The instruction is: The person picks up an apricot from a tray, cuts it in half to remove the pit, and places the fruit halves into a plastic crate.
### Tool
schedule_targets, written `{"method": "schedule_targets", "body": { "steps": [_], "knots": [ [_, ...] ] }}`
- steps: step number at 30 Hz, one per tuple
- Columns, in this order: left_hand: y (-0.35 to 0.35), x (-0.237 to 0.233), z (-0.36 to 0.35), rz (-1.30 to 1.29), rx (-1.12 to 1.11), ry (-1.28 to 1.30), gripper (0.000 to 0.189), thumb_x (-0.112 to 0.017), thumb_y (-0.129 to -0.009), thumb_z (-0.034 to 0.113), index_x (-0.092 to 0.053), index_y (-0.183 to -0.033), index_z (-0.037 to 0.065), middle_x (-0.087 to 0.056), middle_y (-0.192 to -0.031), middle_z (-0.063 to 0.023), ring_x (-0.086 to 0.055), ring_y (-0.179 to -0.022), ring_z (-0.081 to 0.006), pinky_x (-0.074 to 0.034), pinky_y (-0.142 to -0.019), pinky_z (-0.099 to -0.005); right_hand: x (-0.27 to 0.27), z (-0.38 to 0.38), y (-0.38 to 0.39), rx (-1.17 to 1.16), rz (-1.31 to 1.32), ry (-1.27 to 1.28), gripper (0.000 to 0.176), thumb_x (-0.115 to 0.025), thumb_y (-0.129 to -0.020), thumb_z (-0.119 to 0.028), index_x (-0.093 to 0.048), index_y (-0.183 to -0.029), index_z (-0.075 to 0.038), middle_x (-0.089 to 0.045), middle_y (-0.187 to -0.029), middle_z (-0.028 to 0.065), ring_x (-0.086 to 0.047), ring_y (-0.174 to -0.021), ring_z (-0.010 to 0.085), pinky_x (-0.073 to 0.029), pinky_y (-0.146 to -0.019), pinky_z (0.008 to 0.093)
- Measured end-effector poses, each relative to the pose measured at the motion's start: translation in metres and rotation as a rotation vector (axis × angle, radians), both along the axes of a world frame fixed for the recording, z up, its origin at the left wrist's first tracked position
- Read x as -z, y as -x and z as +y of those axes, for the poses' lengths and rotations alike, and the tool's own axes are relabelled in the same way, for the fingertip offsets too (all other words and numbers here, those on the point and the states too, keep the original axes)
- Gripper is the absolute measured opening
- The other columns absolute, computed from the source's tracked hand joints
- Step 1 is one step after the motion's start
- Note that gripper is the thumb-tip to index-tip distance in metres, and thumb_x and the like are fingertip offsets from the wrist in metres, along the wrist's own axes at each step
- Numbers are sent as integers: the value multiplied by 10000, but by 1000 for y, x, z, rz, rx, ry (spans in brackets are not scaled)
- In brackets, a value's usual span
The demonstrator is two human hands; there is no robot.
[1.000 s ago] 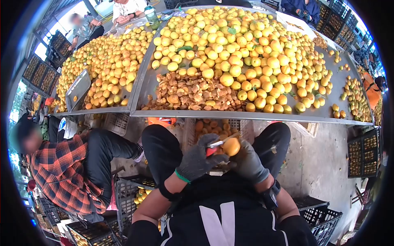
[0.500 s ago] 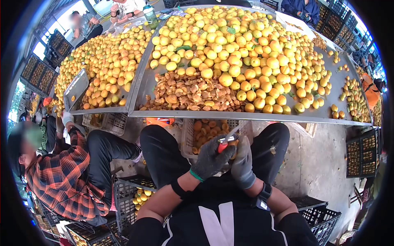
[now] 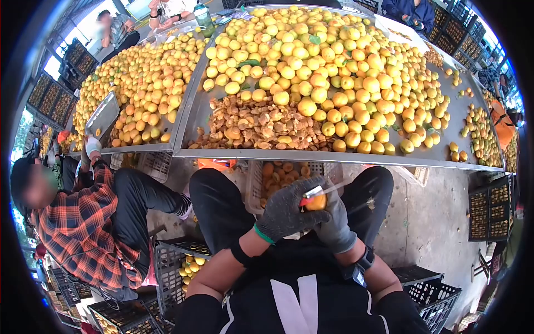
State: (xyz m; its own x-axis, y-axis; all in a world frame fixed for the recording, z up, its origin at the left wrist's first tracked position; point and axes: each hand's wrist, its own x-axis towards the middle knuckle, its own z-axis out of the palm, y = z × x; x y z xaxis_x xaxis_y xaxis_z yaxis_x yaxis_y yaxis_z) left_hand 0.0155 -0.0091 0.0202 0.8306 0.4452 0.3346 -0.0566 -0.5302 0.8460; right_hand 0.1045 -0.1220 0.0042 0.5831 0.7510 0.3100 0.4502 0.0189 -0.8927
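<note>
1. The left hand (image 3: 286, 211), in a dark grey knitted glove with a green cuff, is clenched around the red handle of a small knife (image 3: 310, 195). The knife's thin metal blade slants up to the right.
2. The right hand (image 3: 338, 225), in a paler grey knitted glove, curls its fingers about a smooth, round orange-yellow fruit (image 3: 317, 203). The fruit touches the knife handle.
3. The fruit sits above the lap, between the knees. It is just below the near edge of the grey sheet-metal table (image 3: 389, 160) and over a white slatted plastic crate (image 3: 332, 171) of halved fruit.
4. A heap of round yellow fruits (image 3: 334, 61) covers the table's far part. A pile of brown, wrinkled scraps (image 3: 250, 125) lies along its near edge.
5. At the left sits a person in a red-and-black checked shirt (image 3: 83, 234), next to a black lattice crate (image 3: 167, 267).
</note>
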Motion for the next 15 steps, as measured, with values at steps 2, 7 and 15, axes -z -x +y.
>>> {"method": "schedule_targets", "body": {
  "steps": [2,7,15],
  "knots": [
    [1,2,1,116,68,-43,598,-801,-712,331,-580,-1197,59,-653,-1078,-133,-607,-1052,-286,-483,-895,-376,23,0,-3,4,-44,25,400,-473,-935,-309,-497,-1175,11,-565,-1074,152,-575,-961,292,-462,-861,368],
    [-6,5,-10,21,1,86,497,-760,-760,289,-602,-1171,57,-650,-1066,-141,-629,-986,-288,-496,-841,-371,28,12,-5,287,-303,-141,327,-395,-965,-252,-502,-1055,44,-539,-937,167,-560,-857,325,-449,-759,376],
    [-7,11,-19,18,-74,659,405,-702,-819,191,-589,-1173,31,-671,-1035,-109,-646,-928,-214,-503,-796,-332,12,21,-10,317,-200,-174,305,-346,-970,-205,-527,-960,40,-542,-865,178,-563,-793,322,-442,-726,353]
  ]
}}
